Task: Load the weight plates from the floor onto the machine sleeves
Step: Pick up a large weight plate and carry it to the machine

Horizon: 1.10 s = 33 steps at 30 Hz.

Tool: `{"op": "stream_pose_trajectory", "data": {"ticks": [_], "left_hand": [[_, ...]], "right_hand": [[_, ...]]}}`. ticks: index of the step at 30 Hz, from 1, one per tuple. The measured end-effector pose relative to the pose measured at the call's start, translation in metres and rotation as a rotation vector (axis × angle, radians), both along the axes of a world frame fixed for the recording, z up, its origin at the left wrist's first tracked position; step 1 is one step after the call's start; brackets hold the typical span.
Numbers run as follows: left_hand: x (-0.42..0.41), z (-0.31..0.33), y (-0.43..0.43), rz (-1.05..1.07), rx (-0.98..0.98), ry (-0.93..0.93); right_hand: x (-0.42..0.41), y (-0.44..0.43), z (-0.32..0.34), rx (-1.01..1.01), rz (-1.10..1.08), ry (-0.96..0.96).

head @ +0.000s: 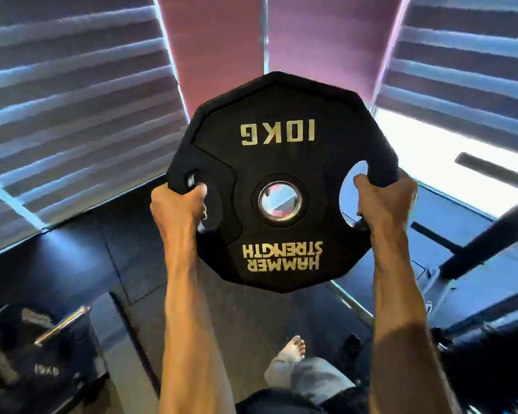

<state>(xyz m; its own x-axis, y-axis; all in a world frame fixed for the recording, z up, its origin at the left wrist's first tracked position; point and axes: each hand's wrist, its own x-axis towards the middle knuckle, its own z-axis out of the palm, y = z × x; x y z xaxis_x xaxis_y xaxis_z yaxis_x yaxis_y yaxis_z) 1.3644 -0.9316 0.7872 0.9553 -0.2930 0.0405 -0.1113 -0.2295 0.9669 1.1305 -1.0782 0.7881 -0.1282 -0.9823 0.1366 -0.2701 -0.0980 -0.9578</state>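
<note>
Your left hand and right hand grip the black polygonal rubber plate; the chrome sleeve lies below-left of your left hand.

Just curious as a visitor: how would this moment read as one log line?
phase: carry | weight plate: held up, label upside down | left hand: grips left slot | right hand: grips right slot

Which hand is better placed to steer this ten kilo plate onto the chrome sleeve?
Probably the left hand. Both hands grip the plate by its cutouts, but the chrome sleeve lies low on the left, farther from the right hand.
</note>
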Motion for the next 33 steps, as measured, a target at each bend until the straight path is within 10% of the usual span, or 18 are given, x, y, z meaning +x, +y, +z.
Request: {"op": "stream_pose_trajectory", "data": {"ticks": [33], "left_hand": [[0.071, 0.049, -0.733, -1.126, -0.008, -0.003]], "right_hand": [[0.07, -0.436, 0.068, -0.1, -1.143, 0.169]]}}
